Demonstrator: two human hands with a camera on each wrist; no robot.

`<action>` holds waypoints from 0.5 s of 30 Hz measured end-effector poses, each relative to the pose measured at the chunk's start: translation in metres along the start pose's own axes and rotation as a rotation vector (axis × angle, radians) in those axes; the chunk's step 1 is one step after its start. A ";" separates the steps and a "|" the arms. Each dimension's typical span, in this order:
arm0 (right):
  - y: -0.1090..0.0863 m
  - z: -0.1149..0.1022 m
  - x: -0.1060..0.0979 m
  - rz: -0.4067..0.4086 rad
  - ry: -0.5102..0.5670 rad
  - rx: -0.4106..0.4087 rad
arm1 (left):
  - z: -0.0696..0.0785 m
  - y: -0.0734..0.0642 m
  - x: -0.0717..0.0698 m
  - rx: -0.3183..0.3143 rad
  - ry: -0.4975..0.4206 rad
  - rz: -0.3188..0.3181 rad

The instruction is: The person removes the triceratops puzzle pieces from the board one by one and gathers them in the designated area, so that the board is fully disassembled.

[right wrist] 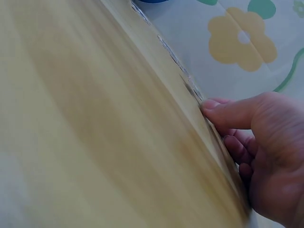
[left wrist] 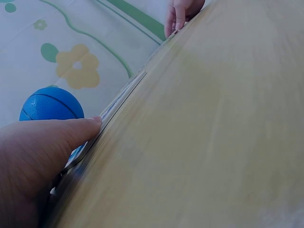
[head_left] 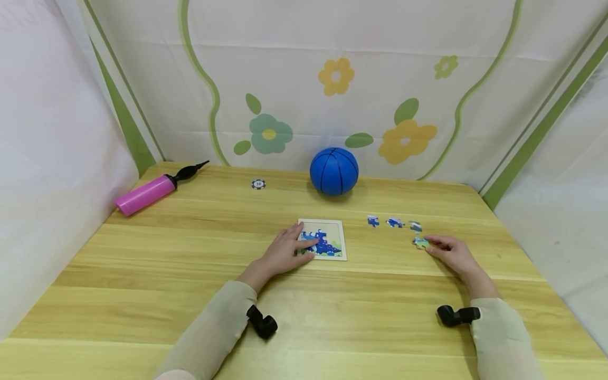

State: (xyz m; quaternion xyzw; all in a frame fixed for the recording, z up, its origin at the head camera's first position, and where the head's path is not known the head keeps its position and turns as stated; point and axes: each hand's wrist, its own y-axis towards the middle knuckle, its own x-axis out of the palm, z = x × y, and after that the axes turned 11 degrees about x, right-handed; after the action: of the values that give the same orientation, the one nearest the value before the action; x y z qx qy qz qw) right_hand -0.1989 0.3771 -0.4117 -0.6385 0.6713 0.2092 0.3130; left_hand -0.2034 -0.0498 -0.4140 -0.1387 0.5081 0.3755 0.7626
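Note:
A jigsaw puzzle board (head_left: 335,227) with a pale frame lies on the table, partly filled with blue dinosaur pieces. My left hand (head_left: 285,250) rests over its left side with fingers spread; in the left wrist view the thumb (left wrist: 78,130) lies along the board's near edge. To the right, my right hand (head_left: 453,254) pinches a green and blue puzzle piece (head_left: 420,242) between thumb and fingertips, low over the table. Just beyond it lie three loose pieces in a row: a left one (head_left: 372,221), a middle one (head_left: 395,222) and a right one (head_left: 415,226).
A blue ball (head_left: 334,171) sits at the back against the flowered cloth wall (head_left: 294,79). At the back left are a pink hand pump (head_left: 146,195) with a black nozzle and a round chip (head_left: 258,184). Cloth sides flank the wooden table (head_left: 342,316).

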 end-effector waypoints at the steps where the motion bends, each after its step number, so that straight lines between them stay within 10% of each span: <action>1: 0.000 0.000 0.000 -0.003 -0.002 0.001 | 0.000 0.000 0.000 0.001 0.001 0.000; 15: 0.000 -0.003 -0.003 -0.029 -0.001 0.011 | 0.002 -0.001 -0.002 0.002 -0.008 0.008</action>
State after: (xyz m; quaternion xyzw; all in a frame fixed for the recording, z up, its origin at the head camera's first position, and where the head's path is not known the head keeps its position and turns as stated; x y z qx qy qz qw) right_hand -0.1993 0.3771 -0.4073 -0.6464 0.6629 0.2011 0.3199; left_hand -0.2017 -0.0497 -0.4118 -0.1346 0.5059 0.3786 0.7633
